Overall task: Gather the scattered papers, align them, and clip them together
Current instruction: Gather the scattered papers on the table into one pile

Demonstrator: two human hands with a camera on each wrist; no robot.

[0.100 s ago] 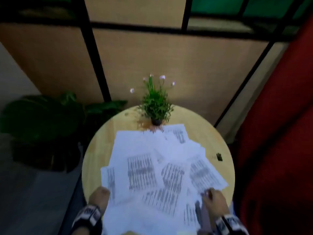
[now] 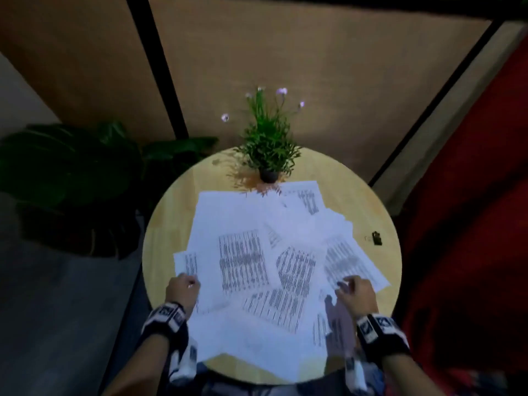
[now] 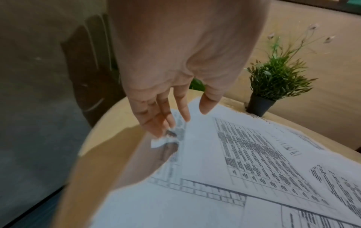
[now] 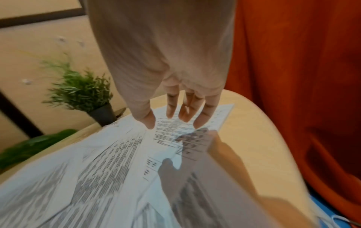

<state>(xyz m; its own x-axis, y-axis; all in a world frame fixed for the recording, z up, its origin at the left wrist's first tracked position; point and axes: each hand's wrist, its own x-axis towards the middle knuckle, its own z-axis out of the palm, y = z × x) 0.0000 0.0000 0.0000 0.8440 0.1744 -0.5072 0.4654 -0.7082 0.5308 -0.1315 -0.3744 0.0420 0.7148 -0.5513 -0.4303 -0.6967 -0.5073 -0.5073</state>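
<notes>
- Centrally, printed papers (image 2: 257, 252) lie scattered and overlapping on a round wooden table (image 2: 163, 230); the nearest sheets overhang its near edge; the print is too blurred to read.
- Left hand (image 2: 183, 290) at the left margin of the spread; in the left wrist view its fingers (image 3: 166, 114) reach down, nearly straight, to the curled corner of a sheet; thumb apart from them; whether the corner is pinched or merely touched cannot be told.
- Right hand (image 2: 355, 291) over the right-hand sheets; in the right wrist view its fingers (image 4: 203, 114) are extended and spread, thumb set apart, tips just above or on the paper; contact is uncertain, nothing gripped.
- Small dark binder clip (image 2: 377, 238) on bare wood near the table's right rim, apart from the papers; its detail is too small to resolve.
- Potted plant (image 2: 268, 144) at the far edge, its pot touching the farthest sheet.
- Both forearms cut off by the lower frame edge; wrists banded with straps (image 2: 167, 317).
</notes>
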